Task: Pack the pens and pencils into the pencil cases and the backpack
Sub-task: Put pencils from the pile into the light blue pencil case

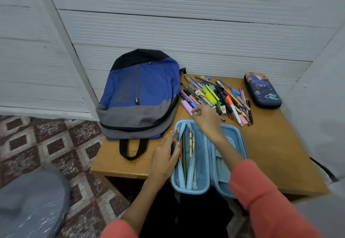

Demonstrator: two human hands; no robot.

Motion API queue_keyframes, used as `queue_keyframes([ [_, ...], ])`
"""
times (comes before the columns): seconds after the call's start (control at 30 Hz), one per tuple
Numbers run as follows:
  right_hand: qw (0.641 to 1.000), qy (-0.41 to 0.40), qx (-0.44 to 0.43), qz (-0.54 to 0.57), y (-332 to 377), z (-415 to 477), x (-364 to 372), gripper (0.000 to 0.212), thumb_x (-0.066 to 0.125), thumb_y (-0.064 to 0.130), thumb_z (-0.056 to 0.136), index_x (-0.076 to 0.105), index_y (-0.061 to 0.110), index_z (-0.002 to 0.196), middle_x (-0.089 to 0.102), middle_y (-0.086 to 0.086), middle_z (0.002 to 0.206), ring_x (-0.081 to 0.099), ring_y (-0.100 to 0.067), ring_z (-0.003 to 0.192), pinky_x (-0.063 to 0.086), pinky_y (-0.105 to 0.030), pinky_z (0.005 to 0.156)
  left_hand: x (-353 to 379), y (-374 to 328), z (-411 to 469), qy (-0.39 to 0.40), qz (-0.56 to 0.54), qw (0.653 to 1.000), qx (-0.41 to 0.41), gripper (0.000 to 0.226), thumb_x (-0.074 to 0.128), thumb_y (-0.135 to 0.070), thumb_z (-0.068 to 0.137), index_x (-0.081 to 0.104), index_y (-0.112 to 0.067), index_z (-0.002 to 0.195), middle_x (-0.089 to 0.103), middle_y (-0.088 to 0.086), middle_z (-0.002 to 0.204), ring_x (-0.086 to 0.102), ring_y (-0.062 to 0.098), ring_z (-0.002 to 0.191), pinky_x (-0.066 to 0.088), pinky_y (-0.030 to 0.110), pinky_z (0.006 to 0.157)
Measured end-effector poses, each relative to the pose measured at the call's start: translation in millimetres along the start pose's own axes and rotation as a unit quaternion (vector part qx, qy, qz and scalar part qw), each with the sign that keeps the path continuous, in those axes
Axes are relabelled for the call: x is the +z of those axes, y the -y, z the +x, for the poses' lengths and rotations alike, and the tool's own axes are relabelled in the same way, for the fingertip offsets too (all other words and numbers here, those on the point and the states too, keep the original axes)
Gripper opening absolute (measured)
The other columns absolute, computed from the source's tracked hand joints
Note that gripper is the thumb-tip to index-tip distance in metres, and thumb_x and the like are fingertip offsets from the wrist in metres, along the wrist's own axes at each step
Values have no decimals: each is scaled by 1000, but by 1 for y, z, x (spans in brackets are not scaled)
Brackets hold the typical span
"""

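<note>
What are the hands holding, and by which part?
The left hand presses straight fingers on the left rim of the open blue pencil case. The right hand curls over the pen pile; whether it pinches anything cannot be told.

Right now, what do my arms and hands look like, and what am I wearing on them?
Both arms wear long coral-orange sleeves of plain fabric. The left sleeve ends near the elbow, and the right sleeve ends farther down the forearm. The left hand and right hand are bare: no gloves, and no rings, watch or bracelet show.
</note>
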State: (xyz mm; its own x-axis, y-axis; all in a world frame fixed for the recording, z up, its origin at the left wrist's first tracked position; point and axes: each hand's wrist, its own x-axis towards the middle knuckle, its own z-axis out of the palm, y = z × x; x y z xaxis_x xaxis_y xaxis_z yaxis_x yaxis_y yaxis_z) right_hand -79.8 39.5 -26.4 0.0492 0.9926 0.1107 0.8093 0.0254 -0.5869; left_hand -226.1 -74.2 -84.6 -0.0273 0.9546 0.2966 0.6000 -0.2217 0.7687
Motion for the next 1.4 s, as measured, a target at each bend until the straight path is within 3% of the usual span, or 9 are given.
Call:
queue_keyframes([
  [0.2,990,-21,-9,-137,-13,46,9,25,54,1,87,72,16,93,67,-8,99,64,-30,94,55,-38,73,0,2,0,2,-2,1000,-6,32,49,-25,99,57,-1,118,61,-9,123,63,13,103,41,14,83],
  [0.33,984,2,-3,-181,-15,55,19,10,67,20,88,69,13,94,65,-8,98,61,-29,97,53,-38,77,1,3,1,1,-4,1000,2,32,48,-27,99,56,-3,119,59,-8,129,58,10,113,46,22,92],
  [0.6,982,-17,29,-184,-18,57,33,26,70,34,87,68,8,92,64,-10,97,63,-30,95,50,-34,70,2,3,0,-7,-11,1000,5,30,48,-28,99,57,-4,114,55,-6,136,55,10,120,47,33,96],
  [0.83,990,-113,1,80,-18,50,18,10,68,24,83,63,16,85,65,-6,92,62,-22,79,53,-36,67,1,3,0,-1,-10,1000,7,30,47,-28,99,57,-6,118,60,-2,130,57,15,118,47,31,96],
  [1.0,911,-248,-53,325,-2,26,-18,9,64,19,91,60,14,98,65,-2,88,63,-19,78,56,-33,61,0,1,0,-1,-9,1000,-5,40,47,-29,99,51,-11,135,63,-6,110,62,22,92,43,17,77],
  [1.1,861,-301,-49,407,1,9,-35,10,61,16,94,59,12,104,62,-2,84,62,-23,75,54,-27,54,0,1,-1,-1,-9,1000,-9,44,46,-31,99,47,-16,140,63,2,112,61,25,96,48,27,80],
  [1.17,850,-286,-38,442,0,-2,-41,9,58,10,95,59,10,104,60,-1,79,58,-16,64,52,-25,49,1,2,-1,-2,-9,1000,-6,43,47,-30,99,47,-15,140,63,3,113,61,26,98,48,29,81],
  [1.23,858,-247,-20,451,-3,-11,-41,9,57,6,94,60,7,103,59,-4,74,55,-11,53,50,-25,47,0,1,0,-6,-3,1000,-1,42,48,-27,99,48,-14,139,62,-6,105,61,20,92,42,15,75],
  [1.4,923,-47,44,379,-7,-32,-28,13,59,6,91,64,3,103,60,-12,69,55,-10,44,49,-24,44,-1,-4,0,-4,9,1000,-2,40,48,-26,99,50,-14,137,58,-14,94,52,-2,70,40,8,67],
])
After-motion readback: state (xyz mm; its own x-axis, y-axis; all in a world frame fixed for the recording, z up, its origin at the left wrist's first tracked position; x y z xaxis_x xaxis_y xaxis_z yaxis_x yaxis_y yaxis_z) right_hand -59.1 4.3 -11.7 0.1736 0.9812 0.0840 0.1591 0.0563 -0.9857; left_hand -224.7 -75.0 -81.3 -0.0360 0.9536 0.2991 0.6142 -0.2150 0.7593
